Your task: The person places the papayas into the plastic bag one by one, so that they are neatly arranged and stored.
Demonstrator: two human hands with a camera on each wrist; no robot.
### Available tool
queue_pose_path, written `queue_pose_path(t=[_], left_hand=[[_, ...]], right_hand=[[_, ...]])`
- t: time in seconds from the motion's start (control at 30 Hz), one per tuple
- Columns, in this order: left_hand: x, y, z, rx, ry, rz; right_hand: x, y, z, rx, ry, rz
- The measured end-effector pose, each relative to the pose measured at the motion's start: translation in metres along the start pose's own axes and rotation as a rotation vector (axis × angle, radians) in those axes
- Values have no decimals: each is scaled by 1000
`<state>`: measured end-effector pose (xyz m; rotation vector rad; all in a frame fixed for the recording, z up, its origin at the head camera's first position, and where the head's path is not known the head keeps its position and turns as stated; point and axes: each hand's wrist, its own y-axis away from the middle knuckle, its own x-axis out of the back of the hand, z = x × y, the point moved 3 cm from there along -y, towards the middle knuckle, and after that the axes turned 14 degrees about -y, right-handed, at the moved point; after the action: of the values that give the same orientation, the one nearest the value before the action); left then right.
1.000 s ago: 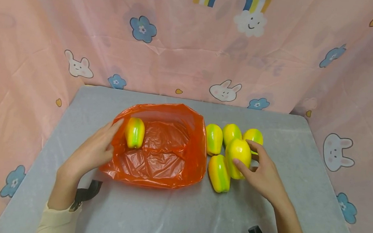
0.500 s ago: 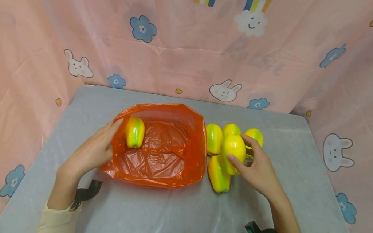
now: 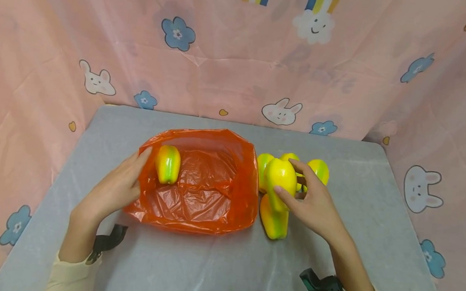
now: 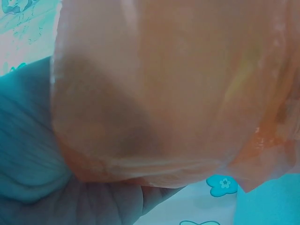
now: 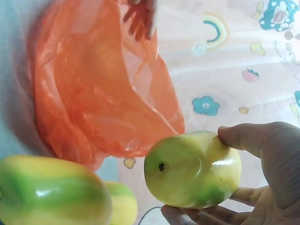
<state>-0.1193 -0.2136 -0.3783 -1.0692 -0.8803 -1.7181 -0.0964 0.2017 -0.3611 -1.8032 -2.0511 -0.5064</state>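
Note:
In the head view my right hand (image 3: 314,206) holds a glossy yellow-green papaya (image 3: 280,181) between thumb and fingers, raised over the other papayas. The right wrist view shows its end with a small dark stem spot. An orange plastic bag (image 3: 200,197) stands with its mouth wide, left of the papayas. One papaya (image 3: 168,164) is inside it, near its left wall. My left hand (image 3: 116,189) touches the bag's left rim with extended fingers. In the left wrist view the bag's wall (image 4: 164,93) covers most of that hand's fingers.
Several papayas sit right of the bag: one in front (image 3: 274,224), one at the far right (image 3: 319,170), others partly hidden behind the held one. All are on a grey-covered table (image 3: 206,271). A pink patterned curtain (image 3: 222,71) hangs around the table's back and sides.
My right hand has moved left with the papaya, from among the others to nearer the bag's right side. The left hand and bag have stayed in place.

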Motion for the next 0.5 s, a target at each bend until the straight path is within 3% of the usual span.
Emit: queue_pose_path(t=[0.5], left_hand=[[0, 0, 1, 0, -11, -7]], right_hand=[[-14, -10, -21, 57, -19, -40]])
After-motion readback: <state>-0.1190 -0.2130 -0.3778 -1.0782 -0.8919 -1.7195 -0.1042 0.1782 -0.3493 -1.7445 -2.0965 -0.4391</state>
